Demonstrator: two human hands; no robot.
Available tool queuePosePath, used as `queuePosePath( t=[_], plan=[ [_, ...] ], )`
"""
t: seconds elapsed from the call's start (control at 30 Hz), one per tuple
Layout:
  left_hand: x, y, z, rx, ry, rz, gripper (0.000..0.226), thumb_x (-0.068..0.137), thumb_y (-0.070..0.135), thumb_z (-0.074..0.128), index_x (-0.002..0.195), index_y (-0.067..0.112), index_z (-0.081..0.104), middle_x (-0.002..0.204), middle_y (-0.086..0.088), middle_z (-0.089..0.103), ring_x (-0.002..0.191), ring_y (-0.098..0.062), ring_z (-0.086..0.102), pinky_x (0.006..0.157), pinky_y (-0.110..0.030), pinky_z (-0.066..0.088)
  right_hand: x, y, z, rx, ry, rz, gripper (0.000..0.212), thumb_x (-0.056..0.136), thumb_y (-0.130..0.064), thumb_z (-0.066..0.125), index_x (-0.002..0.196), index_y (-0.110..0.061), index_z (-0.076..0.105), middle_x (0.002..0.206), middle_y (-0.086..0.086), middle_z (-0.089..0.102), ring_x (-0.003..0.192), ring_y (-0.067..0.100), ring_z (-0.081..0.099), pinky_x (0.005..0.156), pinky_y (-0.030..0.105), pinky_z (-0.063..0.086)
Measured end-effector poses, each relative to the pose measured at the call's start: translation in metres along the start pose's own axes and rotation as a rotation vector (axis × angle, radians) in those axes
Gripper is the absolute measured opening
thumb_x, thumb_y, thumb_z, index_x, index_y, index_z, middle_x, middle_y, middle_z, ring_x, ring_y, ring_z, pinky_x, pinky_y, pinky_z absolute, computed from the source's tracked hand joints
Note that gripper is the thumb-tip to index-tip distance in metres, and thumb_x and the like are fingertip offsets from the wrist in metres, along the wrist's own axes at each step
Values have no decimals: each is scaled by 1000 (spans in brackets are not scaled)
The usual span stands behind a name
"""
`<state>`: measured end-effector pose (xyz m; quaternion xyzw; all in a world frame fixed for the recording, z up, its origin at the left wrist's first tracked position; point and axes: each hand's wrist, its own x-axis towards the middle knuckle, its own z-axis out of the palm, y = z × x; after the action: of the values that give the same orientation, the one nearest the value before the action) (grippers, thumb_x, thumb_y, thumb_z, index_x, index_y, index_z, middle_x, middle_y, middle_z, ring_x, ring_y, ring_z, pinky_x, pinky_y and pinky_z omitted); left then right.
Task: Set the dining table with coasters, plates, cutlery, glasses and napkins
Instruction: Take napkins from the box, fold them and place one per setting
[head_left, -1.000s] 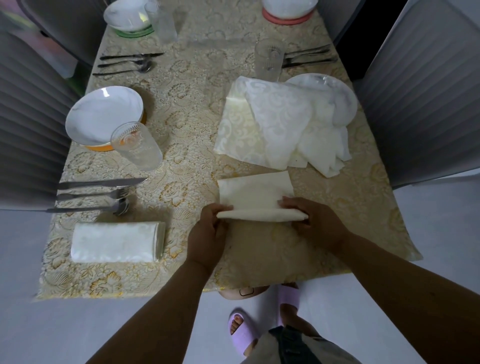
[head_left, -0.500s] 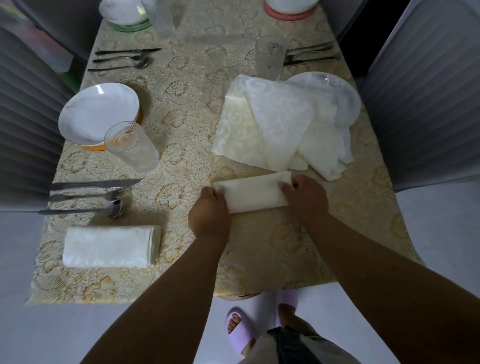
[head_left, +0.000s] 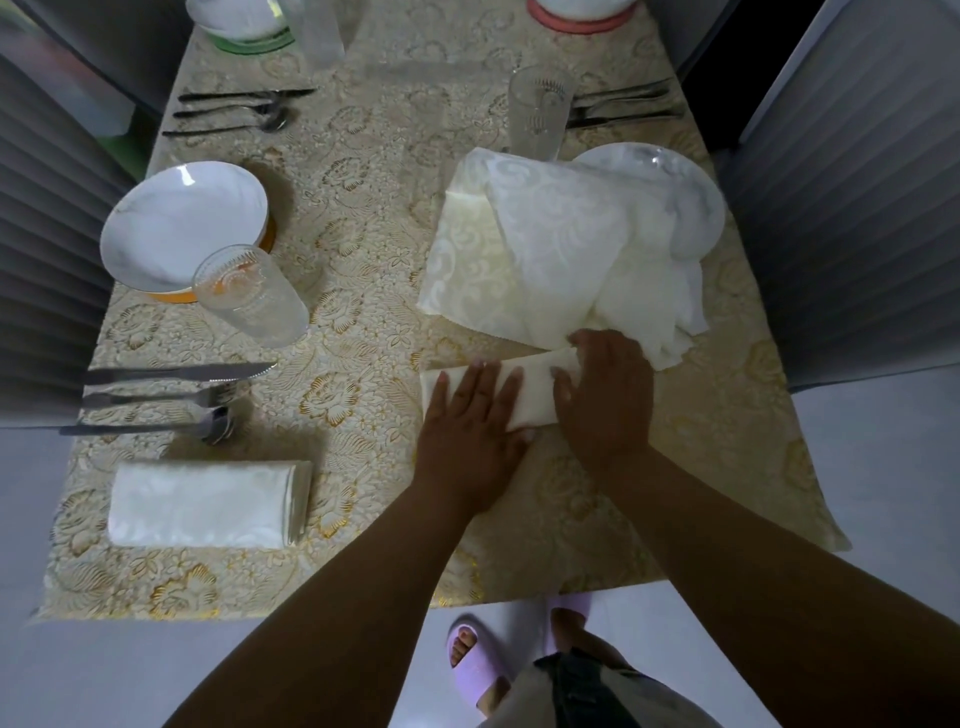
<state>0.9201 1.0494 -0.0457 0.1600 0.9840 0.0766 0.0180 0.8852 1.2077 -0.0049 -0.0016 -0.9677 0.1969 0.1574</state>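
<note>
Both hands went flat since 0.5 s ago: left hand (head_left: 470, 415) & right hand (head_left: 605, 395) open-palmed, pressing folded napkin (head_left: 535, 389) beneath.

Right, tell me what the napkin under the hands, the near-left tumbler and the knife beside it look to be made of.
Napkin being folded: looks like soft woven cloth, cream and matte; it keeps a flat fold under both palms. It could be heavy paper.
Tumbler: clear and embossed, so glass or hard plastic; the orange coaster shows through it.
Knife: looks like metal, with a grey sheen and a serrated edge.
</note>
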Motion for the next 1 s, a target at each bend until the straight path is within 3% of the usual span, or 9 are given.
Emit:
queuePosePath(
  t=[0.1,0.2,0.37,0.47,0.57,0.63,0.7,0.9,1.0],
  plan=[
    [0,0,-1,-13,-20,4,66,96,54,20,150,18,28,156,-9,29,147,-24,15,117,-48,8,-6,-5,13,12,-195,-324,50,97,-42,35,127,-9,57,129,11,59,123,27,53,104,38,36],
    [-1,-2,-4,-16,-28,29,65,97,51,21,150,15,31,155,-9,31,146,-25,19,116,-47,10,-6,6,22,-42,-523,-348,82,94,-59,-5,145,-11,36,153,6,32,143,19,24,117,42,17],
    [-4,-14,-7,-45,-31,-88,71,96,56,5,152,14,20,159,-7,19,148,-21,10,120,-46,7,-5,21,25,-162,-569,-352,78,96,-58,0,146,-7,33,153,9,31,142,23,28,114,40,10],
    [-4,-18,-11,-42,-66,-137,73,93,57,0,154,17,11,161,-4,8,149,-17,-2,120,-46,2,-5,21,23,-92,-508,-336,82,92,-62,-6,150,-10,20,157,6,20,146,17,14,116,34,1],
    [-2,-16,-14,-40,-105,-158,75,90,57,-3,154,19,3,162,-1,-1,148,-14,-10,120,-45,-2,-6,27,16,169,-368,-55,72,91,-56,25,145,-8,34,149,10,36,140,22,28,116,38,22],
    [-1,-15,-16,-65,-94,-167,76,89,57,-2,154,19,7,162,-2,2,148,-16,-8,121,-44,-2,-9,32,8,245,-142,143,52,87,-45,51,123,-7,55,123,13,55,117,29,49,100,39,41],
    [-1,-14,-18,-95,-63,-173,76,90,56,2,154,17,14,162,-4,8,149,-18,-2,121,-43,0,-9,34,7,287,-70,240,35,83,-34,67,106,-8,62,105,11,59,100,28,54,86,35,45],
    [-1,-9,-20,-283,81,-222,69,94,49,23,148,7,31,156,-12,26,146,-27,18,118,-47,19,1,20,13,314,-149,229,27,80,-34,71,87,-8,68,83,7,62,81,23,57,75,38,48],
    [-4,-11,-24,-427,278,-342,52,96,34,43,138,2,44,145,-18,42,135,-29,36,112,-37,29,6,15,12,317,-154,308,25,80,-34,71,79,-10,68,75,3,64,72,18,58,69,30,47]
  ],
)
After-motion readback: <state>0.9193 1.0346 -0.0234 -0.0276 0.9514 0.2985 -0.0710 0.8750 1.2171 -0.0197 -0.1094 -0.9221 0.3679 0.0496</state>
